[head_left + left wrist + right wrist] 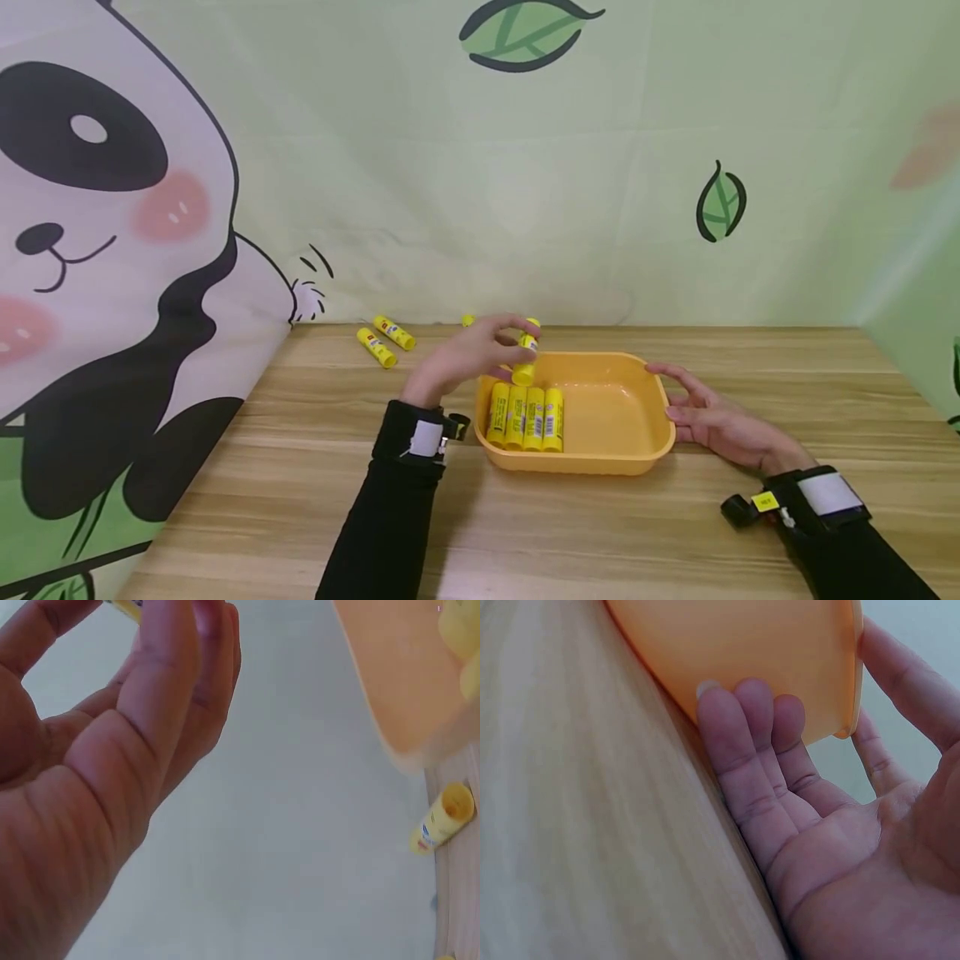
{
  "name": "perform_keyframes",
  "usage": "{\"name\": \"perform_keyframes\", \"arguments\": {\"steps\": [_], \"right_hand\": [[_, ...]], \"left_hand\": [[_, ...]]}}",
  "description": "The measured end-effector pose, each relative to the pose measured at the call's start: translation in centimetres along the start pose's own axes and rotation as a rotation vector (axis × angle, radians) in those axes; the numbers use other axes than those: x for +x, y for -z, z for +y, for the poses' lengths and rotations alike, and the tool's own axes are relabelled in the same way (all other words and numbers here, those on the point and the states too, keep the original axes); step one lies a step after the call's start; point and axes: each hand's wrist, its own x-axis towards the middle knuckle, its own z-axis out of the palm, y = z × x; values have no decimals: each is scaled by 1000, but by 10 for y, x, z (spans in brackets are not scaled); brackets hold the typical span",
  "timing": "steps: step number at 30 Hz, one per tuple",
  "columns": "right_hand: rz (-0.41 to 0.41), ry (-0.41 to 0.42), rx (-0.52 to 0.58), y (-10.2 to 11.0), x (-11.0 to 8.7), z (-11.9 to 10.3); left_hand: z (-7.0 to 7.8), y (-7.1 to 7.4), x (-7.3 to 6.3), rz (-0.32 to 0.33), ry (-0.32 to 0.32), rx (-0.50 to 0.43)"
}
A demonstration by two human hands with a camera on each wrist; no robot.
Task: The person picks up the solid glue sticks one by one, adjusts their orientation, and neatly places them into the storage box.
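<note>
My left hand (471,354) pinches a yellow glue stick (523,373) between thumb and fingers, held nearly upright over the left back part of a yellow-orange plastic tray (611,421). Below it, several glue sticks (534,419) lie side by side in the left of the tray. In the left wrist view only the end of the held glue stick (127,607) shows past the fingers. At the tray's right end is my right hand (716,427). Its fingertips (754,712) rest against the outer wall, and another finger reaches the rim.
Two loose glue sticks, a nearer one (377,347) and a farther one (394,332), lie on the wooden table (300,467) to the left. The end of another glue stick (468,320) shows behind my left hand. A printed panda-and-leaf cloth (420,183) hangs at the table's back edge.
</note>
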Motion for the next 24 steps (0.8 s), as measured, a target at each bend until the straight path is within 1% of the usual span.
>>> {"name": "perform_keyframes", "arguments": {"steps": [5,8,12,16,20,24], "right_hand": [[-3,4,1,0,0,0],[-4,9,0,0,0,1],[20,-12,-24,-2,4,3],[43,-35,-47,-3,6,4],[28,-15,-41,-1,4,4],[32,-12,-33,2,2,2]], "left_hand": [[5,-15,4,-48,-23,26],[7,-26,6,-68,-51,32],[6,-36,6,-76,-68,31],[7,-42,7,-72,-62,29],[12,-46,15,-76,-52,42],[19,-51,26,-102,-41,49]]}}
